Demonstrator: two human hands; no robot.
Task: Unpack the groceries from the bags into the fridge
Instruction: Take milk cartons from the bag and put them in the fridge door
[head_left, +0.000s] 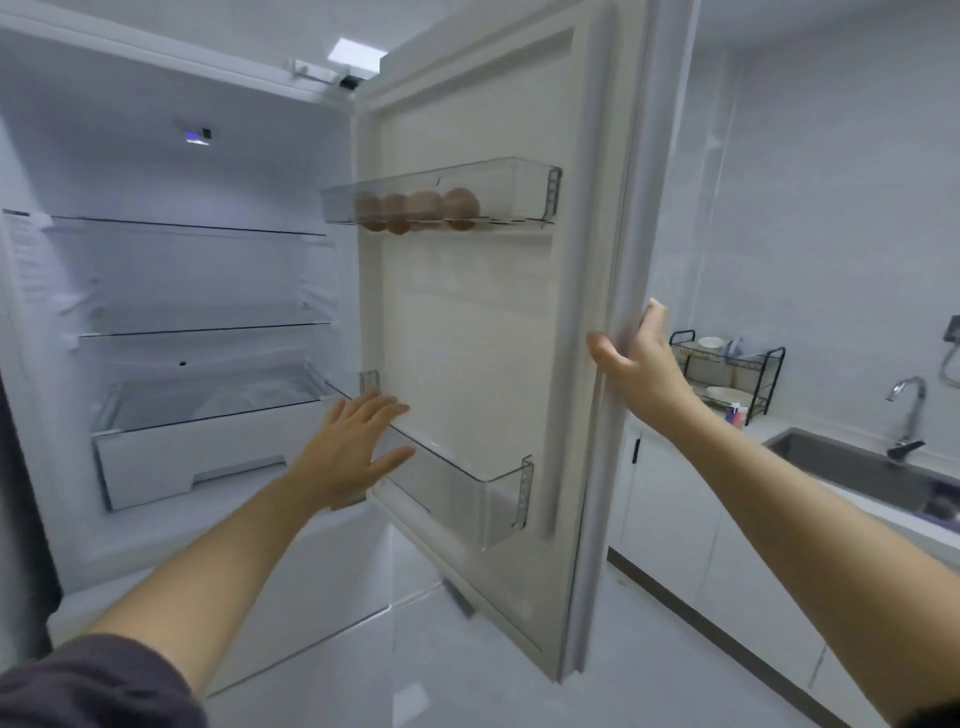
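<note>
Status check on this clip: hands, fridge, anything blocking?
Right hand grips fridge door edge, door open. Left hand open, empty, near lower door bin. Eggs in upper door tray. Nothing in the way.

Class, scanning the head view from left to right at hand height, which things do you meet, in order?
Crisper drawer → left hand → right hand gripping the fridge door → dish rack → tap.

Most fingers of the right hand (641, 364) pass behind the edge of the fridge door (467, 322), unseen. The left hand (345, 452) covers the left end of the lower door bin (467, 483). Contents of the crisper drawer (208, 400): a pale shape, indistinct. Print on the wall label (26, 260) unreadable. The sink (852, 467) is cut off at the right edge. Items on the dish rack (727, 374) are too small to identify.
</note>
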